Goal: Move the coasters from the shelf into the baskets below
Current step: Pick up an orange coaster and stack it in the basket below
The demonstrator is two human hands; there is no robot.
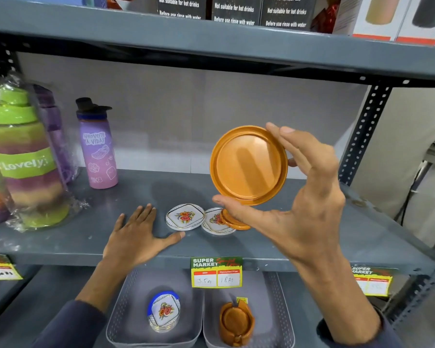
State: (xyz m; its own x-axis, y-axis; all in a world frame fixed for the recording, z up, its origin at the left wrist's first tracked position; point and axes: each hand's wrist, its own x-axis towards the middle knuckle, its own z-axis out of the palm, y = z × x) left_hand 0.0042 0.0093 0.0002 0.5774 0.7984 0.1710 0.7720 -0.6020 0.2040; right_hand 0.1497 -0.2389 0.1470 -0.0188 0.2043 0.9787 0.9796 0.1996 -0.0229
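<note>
My right hand (304, 197) holds a round orange coaster (249, 165) upright by its rim, above the grey shelf (86, 237). My left hand (136, 232) lies flat on the shelf, fingers spread, holding nothing. Just right of it lie two white floral coasters (185, 217) (215, 223) and an orange coaster (232, 222), partly hidden by my right thumb. Below the shelf stand two grey baskets: the left basket (126, 310) holds a stack of floral coasters (164, 311), the right basket (281, 310) holds an orange coaster holder (236, 322) with coasters in it.
A purple bottle (98, 151) and wrapped colourful bottles (23, 159) stand at the shelf's left. Boxes line the upper shelf (211, 38). A price tag (216, 272) hangs from the shelf's front edge. A perforated upright post (364, 134) rises at the right.
</note>
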